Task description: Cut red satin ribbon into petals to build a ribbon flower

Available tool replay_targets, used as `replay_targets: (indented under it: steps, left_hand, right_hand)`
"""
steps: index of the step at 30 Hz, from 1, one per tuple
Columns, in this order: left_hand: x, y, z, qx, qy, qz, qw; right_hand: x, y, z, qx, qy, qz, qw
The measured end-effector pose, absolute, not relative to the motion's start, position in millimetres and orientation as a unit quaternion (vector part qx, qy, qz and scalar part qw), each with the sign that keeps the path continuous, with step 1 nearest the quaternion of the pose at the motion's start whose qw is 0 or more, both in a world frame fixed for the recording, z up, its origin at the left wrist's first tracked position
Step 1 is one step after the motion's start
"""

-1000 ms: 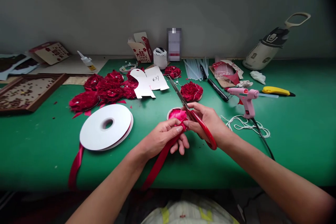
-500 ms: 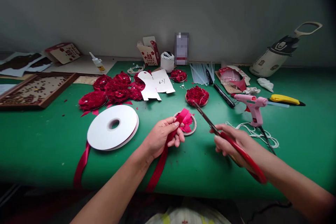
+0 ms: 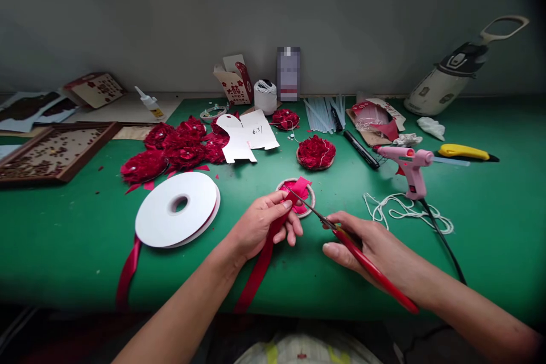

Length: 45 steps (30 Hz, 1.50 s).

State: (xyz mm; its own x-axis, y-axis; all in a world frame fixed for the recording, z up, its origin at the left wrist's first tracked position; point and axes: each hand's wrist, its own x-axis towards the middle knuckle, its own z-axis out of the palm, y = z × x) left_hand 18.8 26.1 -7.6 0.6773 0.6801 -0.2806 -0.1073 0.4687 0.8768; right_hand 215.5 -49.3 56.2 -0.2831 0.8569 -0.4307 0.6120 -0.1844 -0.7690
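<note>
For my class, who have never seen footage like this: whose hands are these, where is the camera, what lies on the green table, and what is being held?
The camera sits on the person's head and looks down at their own bare hands. The left hand pinches the end of a red ribbon that runs from a white spool. The right hand holds red-handled scissors, tips at the ribbon end, over a small round base. On the green table lie finished red flowers, a pink glue gun and a yellow knife.
</note>
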Motion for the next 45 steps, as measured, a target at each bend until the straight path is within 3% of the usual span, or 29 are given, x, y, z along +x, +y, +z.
replay_targets:
  steps: [26, 35, 38, 41, 45]
  left_hand:
    - [14.4, 29.9, -8.2, 0.426, 0.358, 0.217, 0.802]
    - [5.1, 33.8, -1.6, 0.428, 0.341, 0.322, 0.773]
    - [8.7, 30.1, 0.7, 0.434, 0.311, 0.315, 0.785]
    - [15.1, 22.8, 3.1, 0.458, 0.267, 0.282, 0.800]
    - [21.4, 14.5, 3.2, 0.476, 0.215, 0.234, 0.820]
  right_hand:
    - [226.6, -36.9, 10.3, -0.632, -0.660, 0.390, 0.114]
    - [241.3, -40.0, 36.7, -0.594, -0.636, 0.485, 0.084]
    - [241.2, -42.9, 50.5, -0.610, -0.626, 0.466, 0.135]
    - [229.7, -38.7, 55.1, -0.625, -0.606, 0.429, 0.241]
    - [203.3, -22.4, 41.7, -0.549, -0.608, 0.441, 0.367]
